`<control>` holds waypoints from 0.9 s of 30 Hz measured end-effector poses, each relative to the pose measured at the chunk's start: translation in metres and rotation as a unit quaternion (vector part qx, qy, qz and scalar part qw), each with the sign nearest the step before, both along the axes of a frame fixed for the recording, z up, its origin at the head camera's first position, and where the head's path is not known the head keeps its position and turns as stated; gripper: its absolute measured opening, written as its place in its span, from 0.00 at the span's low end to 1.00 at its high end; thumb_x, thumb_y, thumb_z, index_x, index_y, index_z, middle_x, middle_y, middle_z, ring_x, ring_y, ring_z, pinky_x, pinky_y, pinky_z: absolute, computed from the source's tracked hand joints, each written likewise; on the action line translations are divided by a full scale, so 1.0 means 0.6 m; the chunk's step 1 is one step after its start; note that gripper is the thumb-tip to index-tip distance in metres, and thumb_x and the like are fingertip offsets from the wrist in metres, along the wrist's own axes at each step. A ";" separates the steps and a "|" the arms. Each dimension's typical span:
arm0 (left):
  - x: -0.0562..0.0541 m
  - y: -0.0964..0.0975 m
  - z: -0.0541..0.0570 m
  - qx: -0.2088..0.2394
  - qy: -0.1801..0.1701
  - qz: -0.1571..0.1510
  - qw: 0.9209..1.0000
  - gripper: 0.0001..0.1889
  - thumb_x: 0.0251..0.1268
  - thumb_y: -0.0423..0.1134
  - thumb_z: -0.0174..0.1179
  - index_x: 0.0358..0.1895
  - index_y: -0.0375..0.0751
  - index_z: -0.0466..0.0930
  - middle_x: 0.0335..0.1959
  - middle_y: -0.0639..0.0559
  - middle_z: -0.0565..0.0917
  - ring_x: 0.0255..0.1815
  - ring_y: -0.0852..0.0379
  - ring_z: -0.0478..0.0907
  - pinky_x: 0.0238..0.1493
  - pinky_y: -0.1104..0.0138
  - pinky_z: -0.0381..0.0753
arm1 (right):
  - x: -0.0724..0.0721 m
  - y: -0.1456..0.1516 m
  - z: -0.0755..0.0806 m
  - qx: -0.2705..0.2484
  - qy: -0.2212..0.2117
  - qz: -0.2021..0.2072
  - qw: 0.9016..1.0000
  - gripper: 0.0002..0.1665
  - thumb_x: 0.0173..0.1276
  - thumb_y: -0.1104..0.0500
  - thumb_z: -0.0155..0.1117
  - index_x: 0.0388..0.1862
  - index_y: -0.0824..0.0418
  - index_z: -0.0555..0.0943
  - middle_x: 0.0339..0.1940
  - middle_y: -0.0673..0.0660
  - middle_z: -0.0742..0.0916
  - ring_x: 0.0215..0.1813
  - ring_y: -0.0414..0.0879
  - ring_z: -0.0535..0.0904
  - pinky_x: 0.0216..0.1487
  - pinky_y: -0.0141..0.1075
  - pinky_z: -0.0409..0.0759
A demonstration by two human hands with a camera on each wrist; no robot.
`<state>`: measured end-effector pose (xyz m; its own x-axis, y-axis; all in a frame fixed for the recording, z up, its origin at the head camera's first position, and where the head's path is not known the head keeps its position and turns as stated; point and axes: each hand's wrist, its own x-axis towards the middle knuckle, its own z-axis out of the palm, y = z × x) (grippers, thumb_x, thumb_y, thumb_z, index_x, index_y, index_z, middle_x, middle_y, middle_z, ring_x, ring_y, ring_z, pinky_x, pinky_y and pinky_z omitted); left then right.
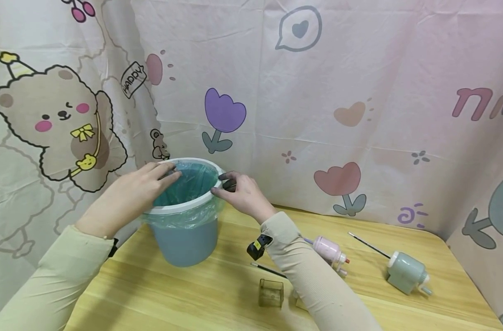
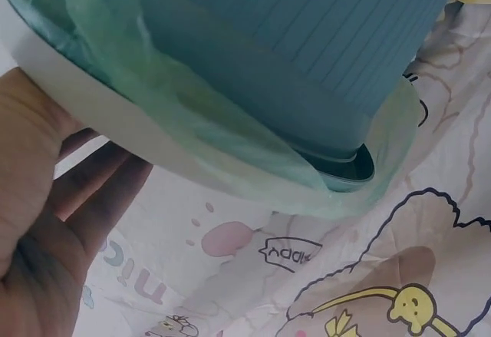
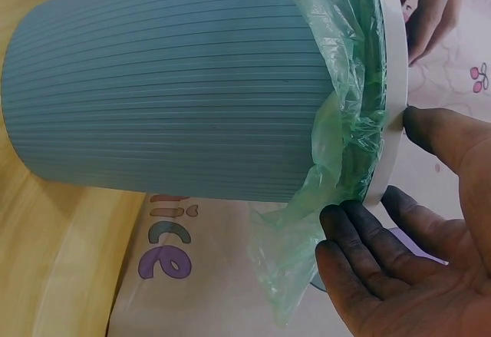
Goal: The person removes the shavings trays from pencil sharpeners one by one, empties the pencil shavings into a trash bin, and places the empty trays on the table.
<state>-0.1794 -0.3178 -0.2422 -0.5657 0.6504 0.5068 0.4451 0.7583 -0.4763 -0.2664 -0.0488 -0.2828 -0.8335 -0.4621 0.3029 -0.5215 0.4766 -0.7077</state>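
Observation:
A blue ribbed trash can (image 1: pixel 185 243) stands upright on the table, with a white ring (image 1: pixel 164 210) around its mouth. A translucent green trash bag (image 1: pixel 193 218) lines it, its loose edge hanging outside below the ring. My left hand (image 1: pixel 141 186) lies over the left side of the ring, fingers extended above the mouth; in the left wrist view those fingers (image 2: pixel 115 191) show beside the ring. At the right side, my right hand (image 1: pixel 241 191) touches the ring with thumb and fingertips. Dark smudges cover its fingertips (image 3: pixel 345 222), which rest by the ring and bag.
A pink pencil sharpener (image 1: pixel 328 249) and a grey-green one (image 1: pixel 406 272), each with a pencil in it, are on the right of the table (image 1: pixel 152 294). A small clear brown box (image 1: pixel 271 293) sits near the front. A printed cloth (image 1: pixel 268 92) hangs behind.

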 end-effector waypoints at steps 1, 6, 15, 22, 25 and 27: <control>0.001 0.001 0.001 -0.002 -0.005 0.003 1.000 0.32 0.54 0.14 0.71 0.66 0.32 0.83 0.67 0.32 0.82 0.64 0.35 0.82 0.56 0.45 0.90 | 0.000 0.000 0.000 0.000 0.000 -0.001 1.000 0.34 0.74 0.42 0.70 0.70 0.59 0.81 0.56 0.59 0.91 0.56 0.51 0.87 0.59 0.44 0.88; 0.001 0.003 0.002 -0.013 -0.016 0.011 1.000 0.33 0.53 0.13 0.71 0.67 0.32 0.83 0.68 0.33 0.81 0.66 0.35 0.81 0.58 0.45 0.89 | -0.001 -0.002 -0.001 0.000 -0.006 -0.001 1.000 0.34 0.74 0.42 0.71 0.71 0.59 0.80 0.56 0.59 0.91 0.56 0.50 0.87 0.58 0.43 0.88; 0.000 0.003 0.003 -0.027 -0.001 0.004 1.000 0.33 0.54 0.14 0.70 0.66 0.32 0.83 0.67 0.34 0.81 0.65 0.36 0.81 0.57 0.46 0.90 | 0.000 -0.002 0.001 0.002 -0.008 -0.004 1.000 0.34 0.74 0.42 0.71 0.71 0.59 0.80 0.56 0.59 0.91 0.58 0.51 0.88 0.59 0.44 0.88; -0.002 0.001 0.003 -0.030 0.003 -0.003 1.000 0.33 0.51 0.13 0.70 0.66 0.32 0.83 0.66 0.32 0.82 0.63 0.34 0.82 0.57 0.45 0.89 | 0.001 -0.002 0.002 -0.001 -0.016 -0.003 1.000 0.34 0.74 0.42 0.71 0.72 0.58 0.80 0.56 0.58 0.91 0.57 0.50 0.88 0.59 0.43 0.88; -0.004 0.001 0.002 -0.024 -0.003 -0.005 1.000 0.34 0.51 0.13 0.71 0.66 0.32 0.83 0.67 0.32 0.81 0.63 0.34 0.82 0.57 0.45 0.89 | 0.000 -0.002 0.001 0.000 -0.018 -0.001 1.000 0.35 0.74 0.42 0.71 0.72 0.58 0.79 0.56 0.58 0.92 0.58 0.50 0.89 0.59 0.42 0.88; -0.005 0.000 0.001 -0.019 -0.008 -0.007 1.000 0.34 0.52 0.13 0.71 0.67 0.32 0.83 0.67 0.32 0.81 0.64 0.34 0.82 0.57 0.45 0.89 | 0.000 -0.001 0.001 0.001 -0.019 0.001 1.000 0.35 0.75 0.42 0.71 0.73 0.58 0.79 0.56 0.58 0.92 0.58 0.50 0.89 0.59 0.42 0.89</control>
<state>-0.1821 -0.3177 -0.2414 -0.5647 0.6763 0.4731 0.4631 0.7341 -0.4966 -0.2667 -0.0492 -0.2822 -0.8428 -0.4650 0.2710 -0.4962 0.4765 -0.7258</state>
